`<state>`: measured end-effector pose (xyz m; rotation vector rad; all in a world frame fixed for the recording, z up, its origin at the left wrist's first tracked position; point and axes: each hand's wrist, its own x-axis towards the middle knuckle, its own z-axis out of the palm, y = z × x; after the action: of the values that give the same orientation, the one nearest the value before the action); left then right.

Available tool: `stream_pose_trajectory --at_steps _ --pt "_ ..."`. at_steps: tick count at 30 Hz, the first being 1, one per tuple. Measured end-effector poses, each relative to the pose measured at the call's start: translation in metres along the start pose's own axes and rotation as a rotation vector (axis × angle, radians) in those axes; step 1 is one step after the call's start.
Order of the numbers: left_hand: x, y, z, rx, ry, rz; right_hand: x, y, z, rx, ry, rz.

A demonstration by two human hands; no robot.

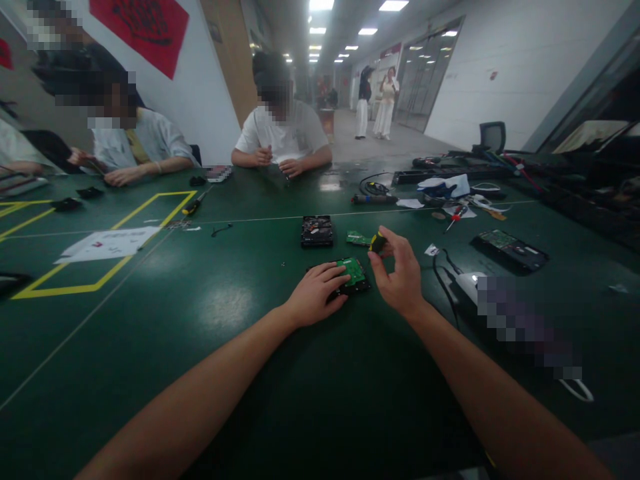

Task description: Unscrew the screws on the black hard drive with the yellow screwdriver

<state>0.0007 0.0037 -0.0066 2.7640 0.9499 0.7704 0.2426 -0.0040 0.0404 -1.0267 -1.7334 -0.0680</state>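
A black hard drive (361, 287) lies on the green table with its green circuit board (354, 269) facing up. My left hand (317, 292) grips it, fingers laid across the board and thumb along the near edge. Just right of the drive, my right hand (400, 275) is closed on the yellow-and-black handle of a screwdriver (377, 241); I cannot make out its shaft. Beyond that hand lies a loose green circuit board (358, 238). Another hard drive (317, 231) sits behind the one under my left hand.
At right are a third hard drive (511, 249), a white-ended long object (470, 285) with a cable, and a red screwdriver (455, 217). Paper sheets (107, 244) lie at left inside yellow tape, near a yellow-black screwdriver (194, 203). Other people sit across the table.
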Motion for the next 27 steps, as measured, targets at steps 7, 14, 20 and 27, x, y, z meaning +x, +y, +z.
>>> stream_pose_trajectory --at_steps 7,14,20,27 --pt "0.0001 -0.0009 0.0022 0.007 0.001 -0.006 0.0006 0.0012 -0.0003 -0.003 0.032 -0.014" --pt "0.0003 0.0012 0.0011 -0.004 0.014 -0.003 -0.0011 0.0028 -0.0001 -0.004 0.052 0.015" --pt "0.0004 0.0023 -0.0003 -0.002 0.008 -0.008 -0.0019 0.0055 0.0009 0.072 0.010 0.015" --pt "-0.0005 -0.0001 0.0016 0.010 -0.003 -0.003 0.0010 0.0049 -0.0018 0.000 0.095 -0.016"
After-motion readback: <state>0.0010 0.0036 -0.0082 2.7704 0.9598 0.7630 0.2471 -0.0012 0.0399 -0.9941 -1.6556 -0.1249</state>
